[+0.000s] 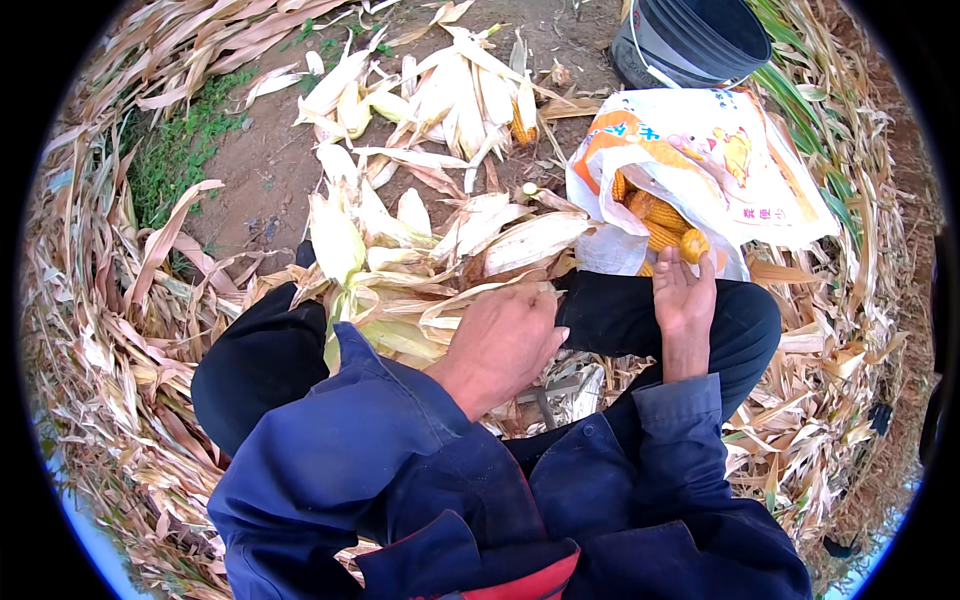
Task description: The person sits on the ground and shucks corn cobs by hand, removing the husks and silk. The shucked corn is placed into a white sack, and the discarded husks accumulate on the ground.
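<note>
My left hand (501, 341) lies back up over a heap of pale corn husks (405, 300) between my knees; its fingers are curled, and whether they grip a husk is hidden. My right hand (684, 292) is palm up above my right thigh, its fingertips at the mouth of a white and orange printed woven bag (780, 172). A husked yellow corn cob (694, 245) is right at those fingertips, and whether they hold or only touch it I cannot tell. Several bare cobs (660, 214) lie inside the bag's mouth.
A dark bucket (675, 45) with a wire handle stands behind the bag. Unhusked corn ears (337, 232) and a further pile of husked leaves (465, 97) lie on bare soil (262, 150). Dry corn stalks and leaves (135, 360) surround me on both sides.
</note>
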Tool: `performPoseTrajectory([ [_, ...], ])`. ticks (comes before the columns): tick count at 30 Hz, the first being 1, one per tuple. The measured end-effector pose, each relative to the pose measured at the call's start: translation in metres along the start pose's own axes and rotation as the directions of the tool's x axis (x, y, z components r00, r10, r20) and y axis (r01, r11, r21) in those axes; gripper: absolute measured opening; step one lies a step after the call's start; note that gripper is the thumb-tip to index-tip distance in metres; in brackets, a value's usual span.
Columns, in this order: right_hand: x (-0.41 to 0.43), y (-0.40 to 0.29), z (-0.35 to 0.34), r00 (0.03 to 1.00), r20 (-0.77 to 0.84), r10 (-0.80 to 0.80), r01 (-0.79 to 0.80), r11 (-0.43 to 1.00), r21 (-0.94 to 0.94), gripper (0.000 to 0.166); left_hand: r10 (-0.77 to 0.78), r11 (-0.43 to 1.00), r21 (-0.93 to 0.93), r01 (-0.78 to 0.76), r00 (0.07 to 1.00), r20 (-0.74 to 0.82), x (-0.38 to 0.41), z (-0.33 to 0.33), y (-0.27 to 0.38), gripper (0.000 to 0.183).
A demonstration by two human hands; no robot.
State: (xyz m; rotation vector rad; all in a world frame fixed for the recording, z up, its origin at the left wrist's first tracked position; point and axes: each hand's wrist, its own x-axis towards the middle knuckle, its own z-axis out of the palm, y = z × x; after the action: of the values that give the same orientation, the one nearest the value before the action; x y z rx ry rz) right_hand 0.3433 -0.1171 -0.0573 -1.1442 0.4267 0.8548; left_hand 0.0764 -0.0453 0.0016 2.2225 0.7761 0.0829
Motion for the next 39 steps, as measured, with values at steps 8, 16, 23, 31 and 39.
performPoseTrajectory([
  [8, -0.041, 0.101, 0.053, 0.968, 0.246, 0.054, 0.059, 0.902, -0.427, 0.020, -0.063, 0.946, 0.321, 0.050, 0.998, 0.027, -0.017, -0.024, -0.017, 0.032],
  [16, 0.087, 0.224, 0.215, 0.815, 0.578, 0.027, 0.548, 0.284, -0.787, 0.022, -0.195, 0.859, 0.502, 0.098, 0.970, 0.144, -0.036, -0.109, -0.050, 0.037],
  [23, 0.222, 0.284, 0.261, 0.706, 0.655, -0.270, 0.497, -0.470, -0.729, 0.038, -0.259, 0.906, 0.371, 0.201, 0.959, 0.114, -0.061, -0.133, -0.050, 0.043],
  [31, 0.275, 0.256, 0.240, 0.617, 0.780, -0.104, 0.638, -0.514, -0.573, 0.051, -0.249, 0.929, 0.314, 0.194, 0.958, 0.146, -0.053, -0.146, -0.050, 0.045],
  [39, 0.188, 0.241, 0.253, 0.884, 0.289, 0.367, 0.225, 0.207, -0.952, 0.047, -0.206, 0.907, 0.345, 0.242, 0.969, -0.138, -0.059, -0.113, -0.047, 0.030],
])
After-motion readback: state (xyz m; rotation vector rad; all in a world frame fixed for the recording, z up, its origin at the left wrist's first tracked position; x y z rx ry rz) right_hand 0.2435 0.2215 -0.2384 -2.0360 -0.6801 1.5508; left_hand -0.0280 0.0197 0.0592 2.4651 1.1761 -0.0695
